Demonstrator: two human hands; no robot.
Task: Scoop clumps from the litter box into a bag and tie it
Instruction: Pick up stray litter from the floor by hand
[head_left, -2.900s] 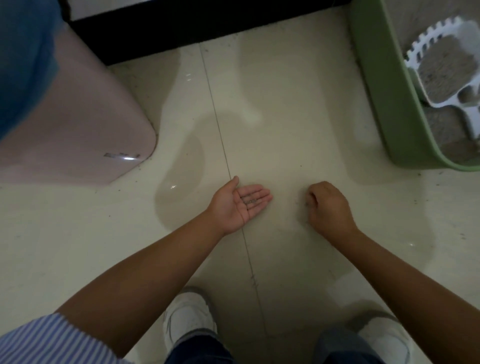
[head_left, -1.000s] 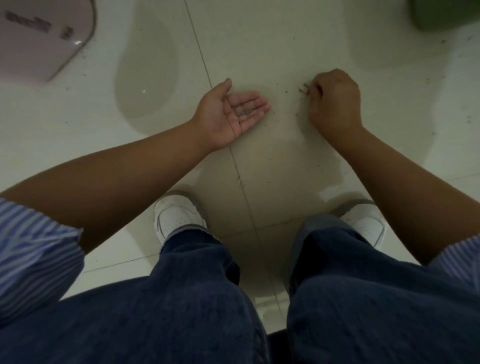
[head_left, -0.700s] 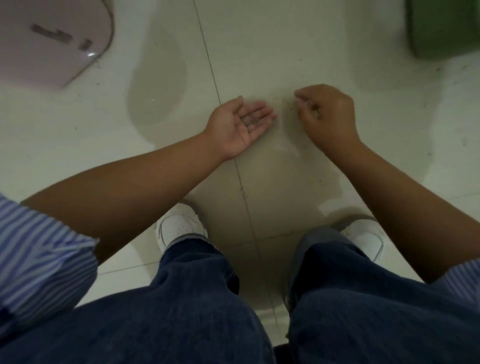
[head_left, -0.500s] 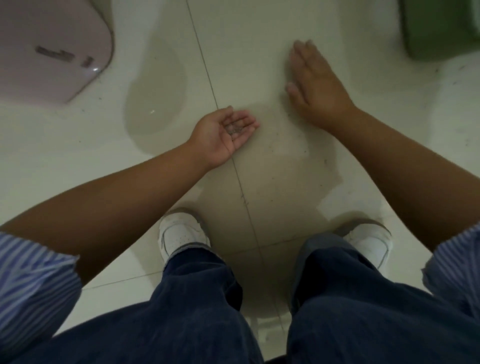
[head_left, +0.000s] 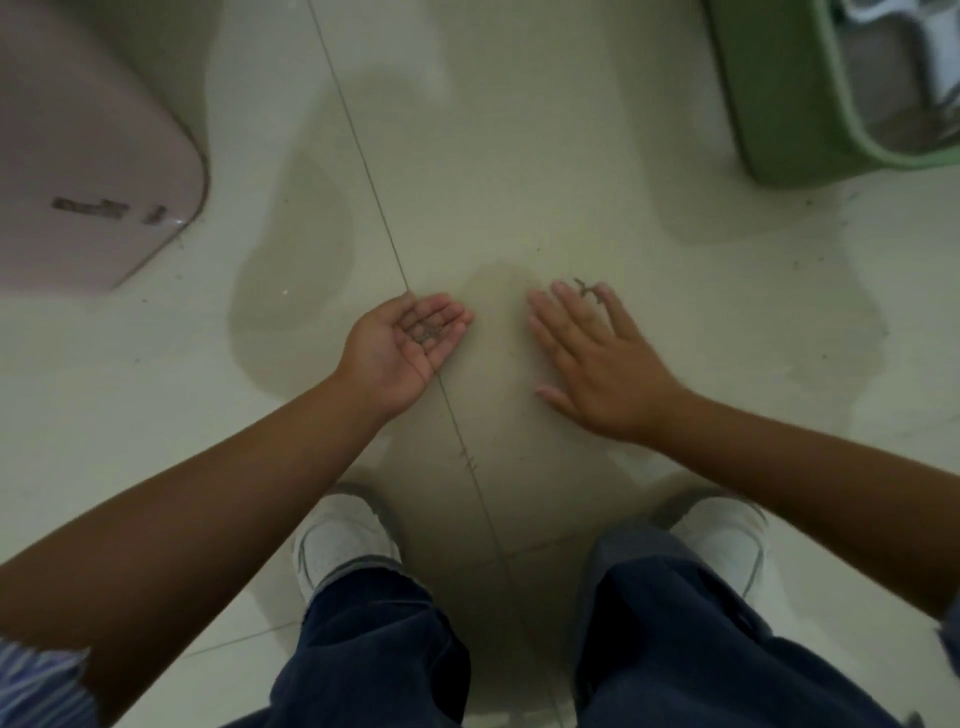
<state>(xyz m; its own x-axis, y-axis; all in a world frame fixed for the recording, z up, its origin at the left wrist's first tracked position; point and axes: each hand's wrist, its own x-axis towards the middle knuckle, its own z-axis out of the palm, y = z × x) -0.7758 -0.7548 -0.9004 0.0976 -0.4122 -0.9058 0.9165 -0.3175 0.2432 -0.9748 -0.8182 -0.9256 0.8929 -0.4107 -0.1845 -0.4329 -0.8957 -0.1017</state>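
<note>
Litter box (head_left: 769, 98) far right, left hand (head_left: 402, 343) cupped, right hand (head_left: 597, 358) flat

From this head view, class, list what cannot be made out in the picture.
- Litter box: cut off by the top and right edges; most of its inside is unseen.
- White scoop: only a part shows, cut by the edge.
- Bits in the left hand: too small to identify.
- Marking on the pink object: blurred, unreadable.
- Bag: not in view.
</note>
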